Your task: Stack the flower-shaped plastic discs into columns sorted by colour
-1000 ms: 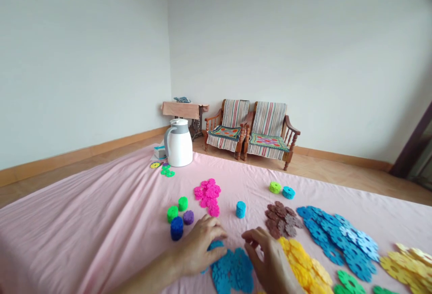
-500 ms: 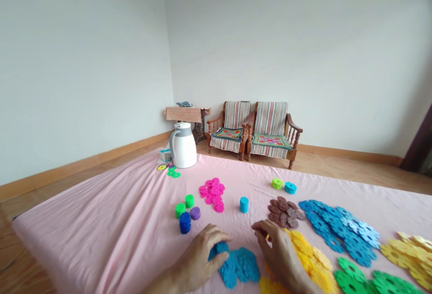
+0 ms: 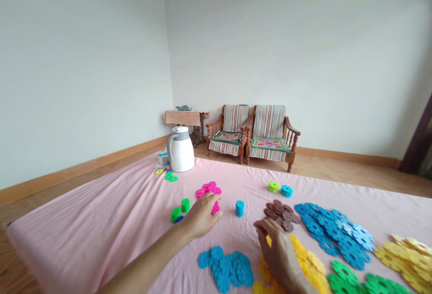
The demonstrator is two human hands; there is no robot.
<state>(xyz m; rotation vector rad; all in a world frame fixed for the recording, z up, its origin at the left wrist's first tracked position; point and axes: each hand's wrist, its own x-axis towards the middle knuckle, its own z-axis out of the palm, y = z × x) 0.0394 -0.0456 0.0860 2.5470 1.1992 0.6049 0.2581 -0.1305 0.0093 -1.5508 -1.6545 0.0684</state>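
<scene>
My left hand reaches over the cloth by the pink flower-shaped discs, covering part of them. Its fingers and thumb are apart, with nothing seen between them. A dark blue stack is mostly hidden behind it. Bent over the yellow discs, my right hand has its fingertips drawn together; what they hold, if anything, is hidden. Blue discs lie loose between my forearms. Past my hands stands a short light-blue stack. Brown discs lie just beyond my right hand.
Green stacks stand left; lime and blue stacks stand farther back. Large blue discs, green discs and pale yellow discs spread rightward. A white jug stands at the pink cloth's far edge. Two chairs are beyond.
My left hand has left the loose blue discs and moved forward to the pink ones, now covering the purple stack and most of the dark blue one. My right hand has barely moved.
</scene>
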